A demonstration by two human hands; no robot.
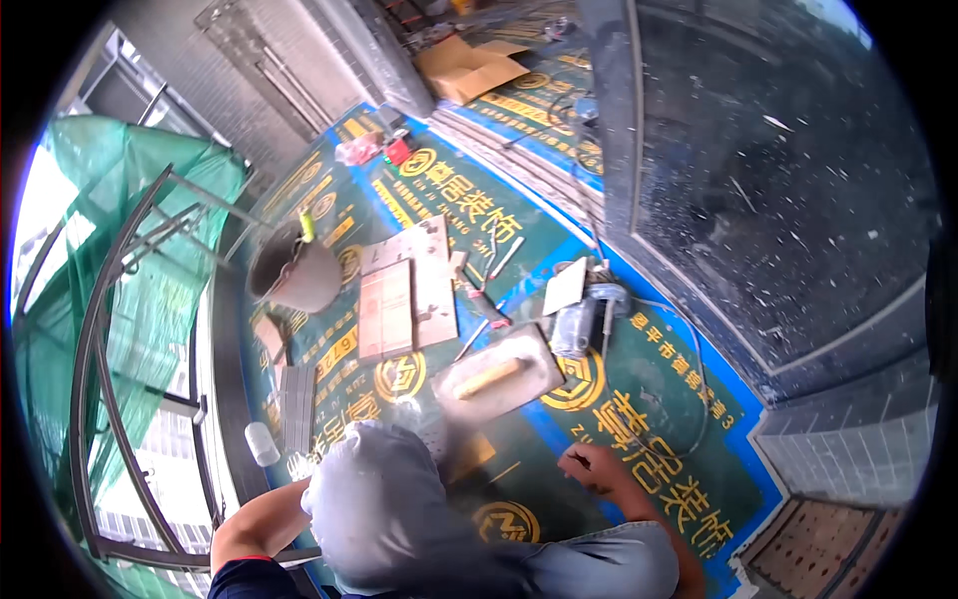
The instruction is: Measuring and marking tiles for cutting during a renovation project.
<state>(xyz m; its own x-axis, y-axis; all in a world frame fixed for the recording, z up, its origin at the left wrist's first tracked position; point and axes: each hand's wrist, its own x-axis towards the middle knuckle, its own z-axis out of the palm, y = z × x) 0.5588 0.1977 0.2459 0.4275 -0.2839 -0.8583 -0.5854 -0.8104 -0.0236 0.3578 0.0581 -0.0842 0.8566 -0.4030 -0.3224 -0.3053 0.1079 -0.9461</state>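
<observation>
Fingers of the right hand (593, 467) are looking curled; what they are holding, I cannot tell. Knee (374, 489) is hiding the left hand. Inside the floor sheet's (654, 439) right edge, the trowel (502, 375) is lying; gripping mid-handle should be keeping it level.

Pale blue trousers (384, 499); dark navy sleeve (244, 584), red edging (249, 560)

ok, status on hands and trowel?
Right hand curled, contents unclear. Left hand hidden behind knee. Trowel handle-up on floor covering, corded tool beside it.
</observation>
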